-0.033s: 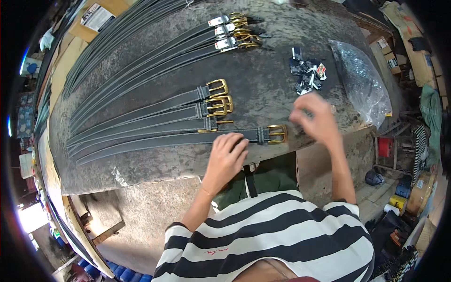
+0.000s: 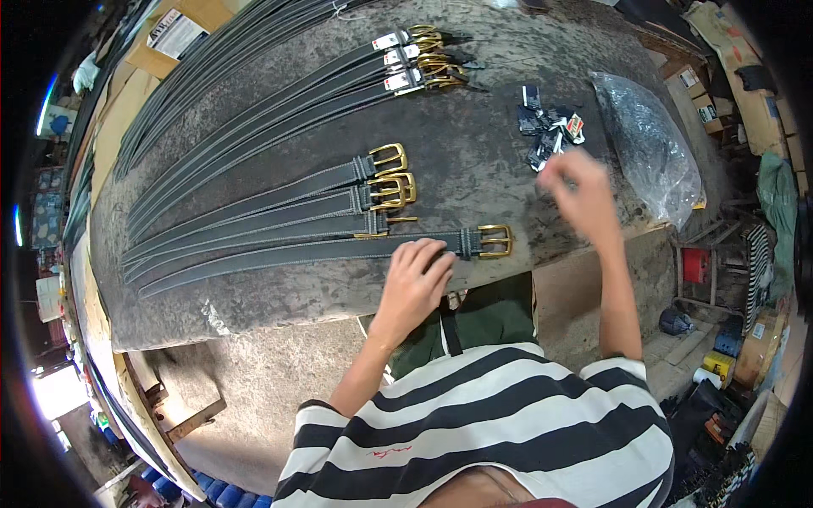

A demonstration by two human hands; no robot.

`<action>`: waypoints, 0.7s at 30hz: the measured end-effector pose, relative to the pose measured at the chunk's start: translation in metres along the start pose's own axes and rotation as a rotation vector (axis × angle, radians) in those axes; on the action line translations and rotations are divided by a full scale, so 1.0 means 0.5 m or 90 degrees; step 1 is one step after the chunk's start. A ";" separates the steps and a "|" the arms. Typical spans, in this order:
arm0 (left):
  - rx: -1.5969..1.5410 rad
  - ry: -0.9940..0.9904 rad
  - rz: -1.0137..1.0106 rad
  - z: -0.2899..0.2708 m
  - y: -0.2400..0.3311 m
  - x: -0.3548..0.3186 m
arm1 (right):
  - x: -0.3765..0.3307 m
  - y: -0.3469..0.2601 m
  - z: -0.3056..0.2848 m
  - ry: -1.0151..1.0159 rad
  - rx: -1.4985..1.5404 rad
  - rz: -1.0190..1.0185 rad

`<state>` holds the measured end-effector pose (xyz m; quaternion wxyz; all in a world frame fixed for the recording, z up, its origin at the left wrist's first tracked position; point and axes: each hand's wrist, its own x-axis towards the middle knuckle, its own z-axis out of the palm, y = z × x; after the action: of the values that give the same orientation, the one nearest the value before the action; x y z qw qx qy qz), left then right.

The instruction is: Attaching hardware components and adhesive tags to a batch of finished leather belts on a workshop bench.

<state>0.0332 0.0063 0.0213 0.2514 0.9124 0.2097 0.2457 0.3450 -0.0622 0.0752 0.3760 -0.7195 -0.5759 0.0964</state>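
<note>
Along the near edge of the table lies a dark grey belt (image 2: 322, 252) with pale stitching and a brass buckle (image 2: 496, 241) at its right end. My left hand (image 2: 413, 284) is closed over this belt just left of the buckle, fingers curled on its strap. Farther right, my right hand (image 2: 584, 196) hovers bent at the near side of a small pile of black and white tags (image 2: 542, 123). Motion blurs its fingers, so whether they pinch anything cannot be made out. Several similar belts (image 2: 296, 186) with brass buckles lie just beyond the held one.
Farther back, more belts (image 2: 279, 127) carry white tags (image 2: 402, 80) by their buckles. A clear plastic bag (image 2: 652, 144) lies on the right of the worn dark table (image 2: 254, 313). Beyond the right edge stand a metal-framed stool (image 2: 699, 267) and cartons (image 2: 758, 351).
My right hand has moved away from the buckle, up toward the tag pile. My left hand stays on the belt.
</note>
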 end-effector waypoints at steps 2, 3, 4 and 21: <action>0.004 0.028 0.006 0.050 0.022 0.007 | 0.082 0.059 -0.026 0.100 0.009 0.048; 0.001 0.054 0.006 0.071 0.030 0.015 | 0.126 0.095 -0.032 0.081 -0.074 -0.011; 0.000 0.072 -0.004 0.083 0.038 0.023 | 0.169 0.130 -0.009 0.072 -0.031 -0.066; -0.264 0.228 0.063 -0.034 0.032 0.354 | 0.210 -0.122 -0.026 -0.091 0.247 -0.147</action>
<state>0.1681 0.0891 0.1037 0.3795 0.7924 0.1515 0.4529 0.3395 0.0304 0.1549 0.4738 -0.5546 -0.6503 0.2123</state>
